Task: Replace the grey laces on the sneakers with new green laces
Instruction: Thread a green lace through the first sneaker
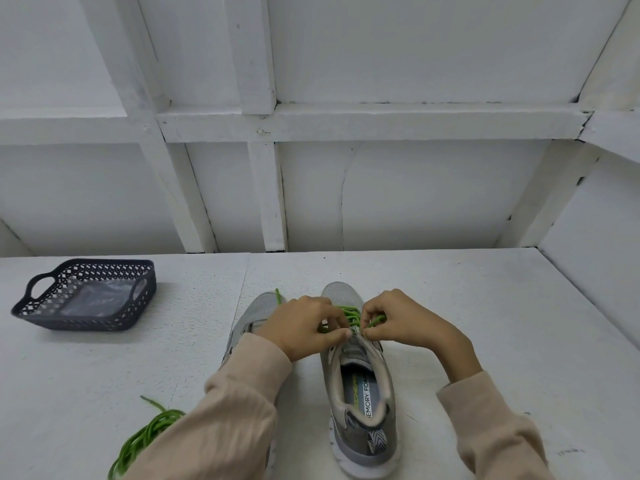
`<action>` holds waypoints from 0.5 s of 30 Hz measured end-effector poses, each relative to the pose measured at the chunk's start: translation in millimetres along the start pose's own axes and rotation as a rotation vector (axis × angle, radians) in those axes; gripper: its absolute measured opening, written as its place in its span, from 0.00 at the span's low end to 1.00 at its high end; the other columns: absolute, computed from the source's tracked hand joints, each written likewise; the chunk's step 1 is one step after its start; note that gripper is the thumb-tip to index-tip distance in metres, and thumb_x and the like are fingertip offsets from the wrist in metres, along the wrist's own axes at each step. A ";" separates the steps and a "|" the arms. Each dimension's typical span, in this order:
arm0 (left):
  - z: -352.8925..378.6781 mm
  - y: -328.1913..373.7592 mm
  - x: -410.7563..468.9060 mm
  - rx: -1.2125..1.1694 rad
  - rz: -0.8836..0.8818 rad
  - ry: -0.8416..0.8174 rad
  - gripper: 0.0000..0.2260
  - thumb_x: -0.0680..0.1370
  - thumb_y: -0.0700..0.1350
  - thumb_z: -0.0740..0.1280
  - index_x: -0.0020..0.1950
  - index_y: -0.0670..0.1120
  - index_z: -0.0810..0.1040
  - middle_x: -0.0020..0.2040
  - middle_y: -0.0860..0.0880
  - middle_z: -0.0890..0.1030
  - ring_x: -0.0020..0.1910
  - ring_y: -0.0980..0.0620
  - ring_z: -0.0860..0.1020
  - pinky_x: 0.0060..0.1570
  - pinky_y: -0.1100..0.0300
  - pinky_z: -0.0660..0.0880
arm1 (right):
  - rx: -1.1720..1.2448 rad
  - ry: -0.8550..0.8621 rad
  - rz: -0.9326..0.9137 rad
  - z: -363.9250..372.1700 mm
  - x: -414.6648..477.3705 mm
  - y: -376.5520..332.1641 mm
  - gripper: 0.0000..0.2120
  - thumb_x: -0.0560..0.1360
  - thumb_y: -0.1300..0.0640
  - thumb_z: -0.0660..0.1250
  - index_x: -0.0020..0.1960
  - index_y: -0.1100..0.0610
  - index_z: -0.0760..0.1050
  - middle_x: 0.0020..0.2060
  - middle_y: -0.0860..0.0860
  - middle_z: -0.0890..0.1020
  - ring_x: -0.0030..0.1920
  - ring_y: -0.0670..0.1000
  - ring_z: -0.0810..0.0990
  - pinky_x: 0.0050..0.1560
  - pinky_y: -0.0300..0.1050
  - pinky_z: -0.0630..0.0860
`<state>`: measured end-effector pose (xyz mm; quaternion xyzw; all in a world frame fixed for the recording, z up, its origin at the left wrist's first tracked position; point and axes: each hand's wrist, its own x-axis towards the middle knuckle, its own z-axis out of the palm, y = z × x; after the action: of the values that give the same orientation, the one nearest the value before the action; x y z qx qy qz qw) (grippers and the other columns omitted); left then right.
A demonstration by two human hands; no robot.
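Observation:
Two grey sneakers stand side by side on the white table, toes pointing away from me. The right sneaker carries a green lace over its tongue. My left hand and my right hand meet above that tongue, each pinching a piece of the green lace between thumb and fingers. The left sneaker is mostly hidden under my left forearm; a green lace end pokes up near its toe. A loose bundle of green lace lies at the near left.
A dark perforated basket with handles sits at the far left of the table, a clear plastic bag inside it. A white panelled wall rises behind the table's far edge, and another white wall closes off the right side.

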<state>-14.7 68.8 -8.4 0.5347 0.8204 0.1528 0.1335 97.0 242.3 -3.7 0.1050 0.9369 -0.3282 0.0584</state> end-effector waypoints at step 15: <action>-6.1 14.8 -3.2 0.098 -0.141 -0.033 0.12 0.74 0.50 0.64 0.55 0.56 0.81 0.53 0.51 0.80 0.52 0.48 0.78 0.48 0.56 0.74 | -0.025 -0.019 0.066 -9.0 -6.8 -12.9 0.09 0.72 0.67 0.65 0.47 0.55 0.77 0.35 0.55 0.81 0.30 0.54 0.82 0.37 0.46 0.80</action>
<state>-3.4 70.8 3.2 0.4838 0.8603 0.0938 0.1308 100.2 237.0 12.2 0.1319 0.9364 -0.3154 0.0791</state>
